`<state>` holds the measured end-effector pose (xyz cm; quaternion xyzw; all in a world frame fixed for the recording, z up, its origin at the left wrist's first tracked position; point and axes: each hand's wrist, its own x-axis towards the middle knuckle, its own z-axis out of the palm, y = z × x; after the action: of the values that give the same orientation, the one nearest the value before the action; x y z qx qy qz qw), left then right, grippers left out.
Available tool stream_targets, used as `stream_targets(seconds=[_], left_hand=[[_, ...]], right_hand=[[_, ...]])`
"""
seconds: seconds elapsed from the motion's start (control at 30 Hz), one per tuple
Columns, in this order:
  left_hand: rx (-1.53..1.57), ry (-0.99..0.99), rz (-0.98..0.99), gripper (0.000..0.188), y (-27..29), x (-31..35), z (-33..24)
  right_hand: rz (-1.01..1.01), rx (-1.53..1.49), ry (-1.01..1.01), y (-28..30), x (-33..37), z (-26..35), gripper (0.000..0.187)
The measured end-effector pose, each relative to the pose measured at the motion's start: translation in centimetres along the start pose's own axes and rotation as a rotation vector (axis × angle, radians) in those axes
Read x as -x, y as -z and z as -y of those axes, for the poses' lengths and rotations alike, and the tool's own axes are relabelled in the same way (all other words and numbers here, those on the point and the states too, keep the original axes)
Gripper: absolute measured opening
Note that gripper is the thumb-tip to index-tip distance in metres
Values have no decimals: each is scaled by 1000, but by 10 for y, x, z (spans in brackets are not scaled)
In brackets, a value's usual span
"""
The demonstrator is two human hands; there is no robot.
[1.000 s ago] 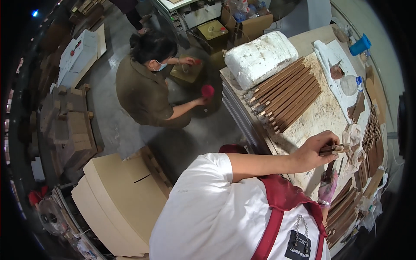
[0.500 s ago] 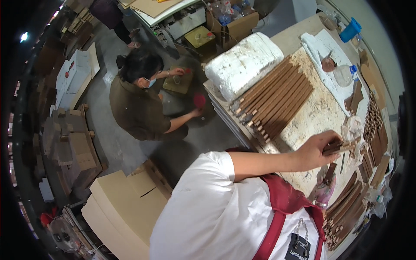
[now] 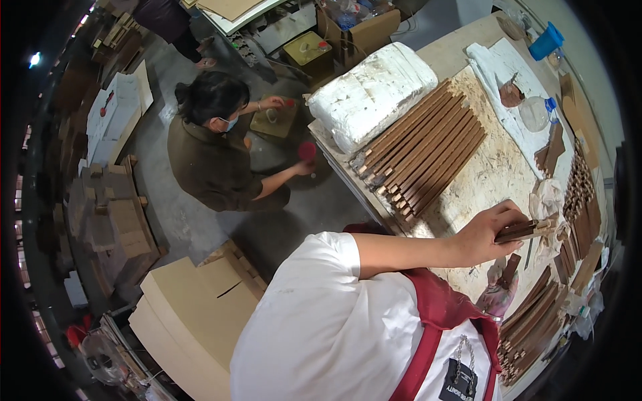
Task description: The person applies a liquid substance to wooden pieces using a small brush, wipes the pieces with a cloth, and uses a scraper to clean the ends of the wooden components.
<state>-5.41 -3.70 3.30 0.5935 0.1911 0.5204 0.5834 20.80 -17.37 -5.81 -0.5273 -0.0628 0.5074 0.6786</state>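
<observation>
My left hand [image 3: 483, 235] reaches across from the left, its fingers closed round a few short brown wooden strips [image 3: 518, 232] with pale ends. Just below it, my right hand [image 3: 498, 289], smeared with stain, faces palm up and grips a small dark brown wooden piece [image 3: 510, 269]. Crumpled whitish cloth [image 3: 547, 212] lies against the far ends of the strips. Between the hands and the white block rests a row of long brown wooden sticks [image 3: 428, 150] with pale ends, side by side on the worktable [image 3: 483, 177].
A stained white foam block [image 3: 374, 93] sits at the table's left edge. More brown strips [image 3: 531, 327] are stacked at right. Beyond are a clear plastic bottle [image 3: 535, 113] and blue cup [image 3: 547, 41]. A co-worker [image 3: 214, 154] crouches by a metal can [image 3: 271, 123]; cardboard [image 3: 194, 307] stands behind me.
The view has shifted slightly. My left hand holds the strips a little more level, and the dark piece in my right hand has moved slightly. The co-worker's pink object is a bit higher.
</observation>
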Motion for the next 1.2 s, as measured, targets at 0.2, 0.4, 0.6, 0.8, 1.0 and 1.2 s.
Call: stream_targets(seconds=[0.2,0.4,0.6,0.8,1.0,1.2], left_hand=[[-21,-12,22,33,-3,1,0],[83,321,13,40,-1,-8,-5],[66,362,-56,35,1,-17,-15],[171,267,50,41,-10,-30,-13],[-281,-2,36,92,-2,-28,14],[-444,-276,42,79,-23,-8,7]], right_hand=[[-48,-6,14,18,-14,-2,38],[-25,-24,-26,30,-9,5,36],[-46,362,236,-37,10,20,39],[105,437,459,-84,43,74,40],[217,-16,244,-119,41,64,32],[566,-415,59,-158,58,55,41]])
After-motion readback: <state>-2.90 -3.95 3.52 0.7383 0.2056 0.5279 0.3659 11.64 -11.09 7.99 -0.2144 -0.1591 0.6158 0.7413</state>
